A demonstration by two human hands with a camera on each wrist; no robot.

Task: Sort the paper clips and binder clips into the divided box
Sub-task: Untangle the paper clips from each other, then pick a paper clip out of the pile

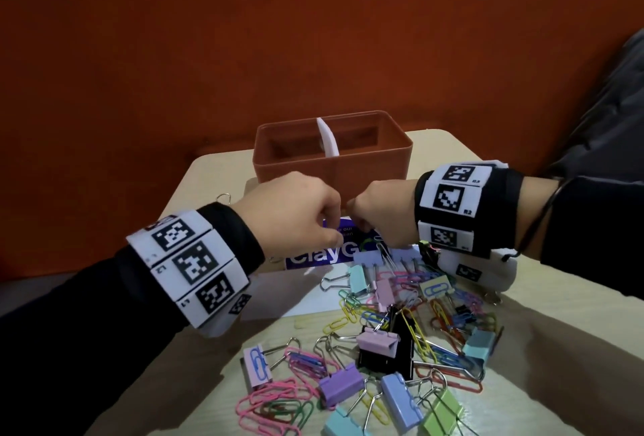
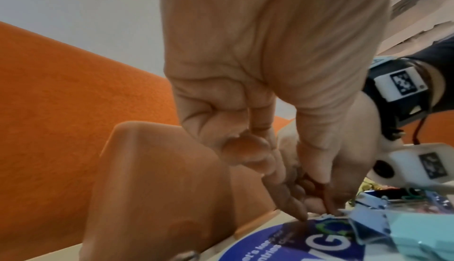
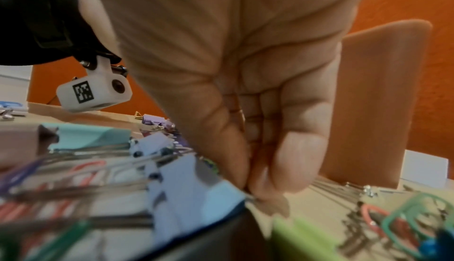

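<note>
Nearest the viewer, a mixed heap of paper clips (image 1: 275,404) and binder clips (image 1: 341,383) lies across the bench (image 1: 195,366), the two kinds still intermingled. One pink binder clip (image 1: 256,364) at the near left edge carries a blue paper clip on its face, as does a yellow one (image 1: 434,287) further in. By this showing the bulk of the sorting is left to do.

Past the heap, both hands meet low over a purple card (image 1: 313,257) at the far edge of the pile. The left hand (image 1: 296,205) has its fingers curled, thumb and forefinger (image 2: 290,197) drawn together at the card surface. Whether anything sits in that grip cannot be told; if so it is too small to make out. The right hand (image 1: 380,212) is likewise curled, thumb (image 3: 292,160) pressed against the fingers in a pinch just beside a pale blue binder clip (image 1: 369,256). A thin wire appears at its tips in the right wrist view, but what it holds cannot be confirmed. A green paper clip (image 2: 331,226) lies on the card directly under the two grips.

Beyond the hands stands the box (image 1: 331,170), its white divider (image 1: 327,139) upright. Both compartments look empty as far as the interior shows; the floor is partly hidden by the near wall. In my judgement the task is at or near its start.
</note>
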